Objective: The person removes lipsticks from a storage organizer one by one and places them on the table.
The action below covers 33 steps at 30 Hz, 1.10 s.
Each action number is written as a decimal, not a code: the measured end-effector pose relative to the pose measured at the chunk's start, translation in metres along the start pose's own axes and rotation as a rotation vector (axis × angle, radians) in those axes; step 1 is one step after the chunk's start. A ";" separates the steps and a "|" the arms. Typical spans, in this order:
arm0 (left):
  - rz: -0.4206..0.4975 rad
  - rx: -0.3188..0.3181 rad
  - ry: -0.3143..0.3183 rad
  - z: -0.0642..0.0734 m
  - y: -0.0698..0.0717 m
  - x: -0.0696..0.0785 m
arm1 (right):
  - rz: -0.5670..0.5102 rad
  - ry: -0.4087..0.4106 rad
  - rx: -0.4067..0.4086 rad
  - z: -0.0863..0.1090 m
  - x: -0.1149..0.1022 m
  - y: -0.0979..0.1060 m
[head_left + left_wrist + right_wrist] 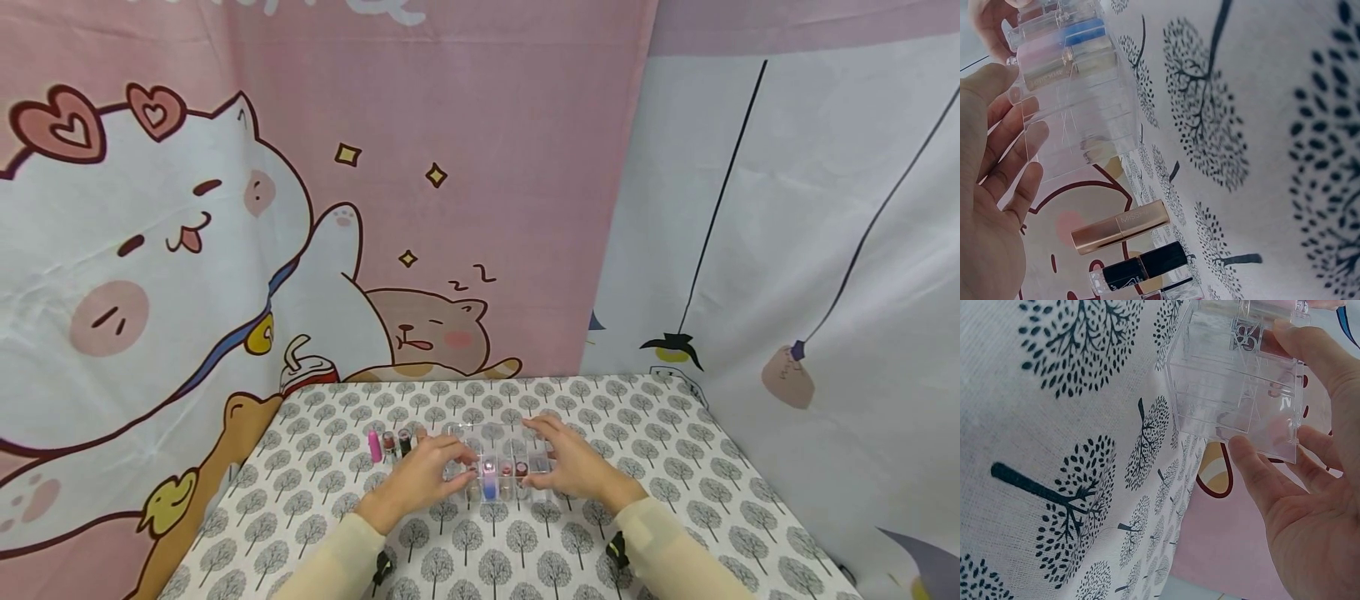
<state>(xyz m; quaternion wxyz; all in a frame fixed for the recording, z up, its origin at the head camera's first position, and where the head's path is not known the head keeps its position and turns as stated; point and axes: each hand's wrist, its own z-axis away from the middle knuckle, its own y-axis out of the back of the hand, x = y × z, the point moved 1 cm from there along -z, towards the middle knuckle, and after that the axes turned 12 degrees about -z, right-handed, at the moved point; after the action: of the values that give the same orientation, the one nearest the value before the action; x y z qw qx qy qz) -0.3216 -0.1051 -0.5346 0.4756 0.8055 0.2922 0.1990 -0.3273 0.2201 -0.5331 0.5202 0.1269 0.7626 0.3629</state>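
A clear plastic lipstick organizer (491, 433) stands on the table between the two hands. Several lipsticks are in its front compartments, among them a pink-and-blue tube (490, 482) and one with a dark red top (522, 472). My left hand (420, 475) holds the organizer's left end, thumb by the front and fingers behind the clear wall. At the right end, my right hand (577, 462) grips it, its thumb reaching over the front compartments and its index finger on the side wall. In the right wrist view, the compartments at the organizer's right end (1210, 394) look bare.
Left of the organizer, more lip tubes stand in a row: a bright pink one (375, 447), a brown-topped one (389, 443), a black one (405, 442) and a rose-gold one (1121, 226). A tree-print cloth (465, 558) covers the table; printed curtains hang behind and at the right.
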 end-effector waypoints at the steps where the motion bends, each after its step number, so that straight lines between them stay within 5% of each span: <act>1: -0.001 0.000 0.001 0.000 0.000 0.000 | -0.001 0.002 0.000 0.000 0.000 0.000; 20: -0.006 0.048 0.016 0.001 0.009 0.002 | -0.014 0.003 0.003 0.001 -0.001 -0.001; 33: 0.051 0.228 -0.071 -0.001 0.016 -0.005 | -0.019 0.011 -0.004 0.001 -0.002 0.000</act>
<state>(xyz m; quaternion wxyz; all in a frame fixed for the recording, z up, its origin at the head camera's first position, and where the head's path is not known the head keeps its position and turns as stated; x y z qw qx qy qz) -0.3213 -0.1141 -0.5203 0.3855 0.8682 0.2753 0.1479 -0.3256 0.2195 -0.5316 0.5196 0.1166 0.7659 0.3604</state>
